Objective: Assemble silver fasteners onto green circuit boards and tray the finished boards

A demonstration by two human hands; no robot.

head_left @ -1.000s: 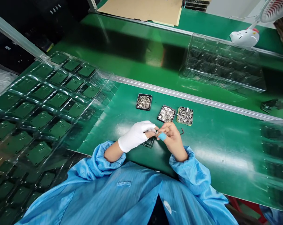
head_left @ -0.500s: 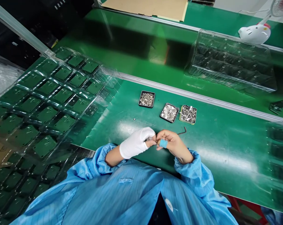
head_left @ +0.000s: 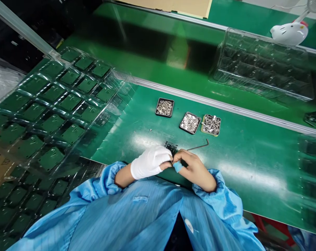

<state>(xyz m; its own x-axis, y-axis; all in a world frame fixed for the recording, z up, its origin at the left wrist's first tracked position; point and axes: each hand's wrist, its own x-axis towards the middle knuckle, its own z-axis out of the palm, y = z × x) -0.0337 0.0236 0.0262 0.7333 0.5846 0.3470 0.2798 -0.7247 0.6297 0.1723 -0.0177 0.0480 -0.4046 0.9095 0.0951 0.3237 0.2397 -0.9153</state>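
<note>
My left hand (head_left: 152, 161), in a white glove with bare fingertips, is closed in a pinch in front of my body. My right hand (head_left: 192, 165), bare with blue tape (head_left: 177, 166) around a finger, is also closed, and its fingertips meet those of the left. Whatever sits between the fingertips is too small or hidden. A dark circuit board (head_left: 171, 146) shows just beyond my left fingers, partly covered by the glove; whether it is held or lying on the table cannot be seen. Behind my right hand lies an L-shaped hex key (head_left: 200, 145).
Three small trays of metal parts stand beyond my hands: a left one (head_left: 164, 107), a middle one (head_left: 190, 122) and a right one (head_left: 211, 125). Clear plastic trays (head_left: 50, 91) with green boards fill the left. Another clear tray (head_left: 262, 66) and a white fan base (head_left: 289, 33) are at the back right.
Both hands have moved slightly toward my body and stay together at the fingertips. The circuit board and more of the hex key's shaft have come into view beyond them.
</note>
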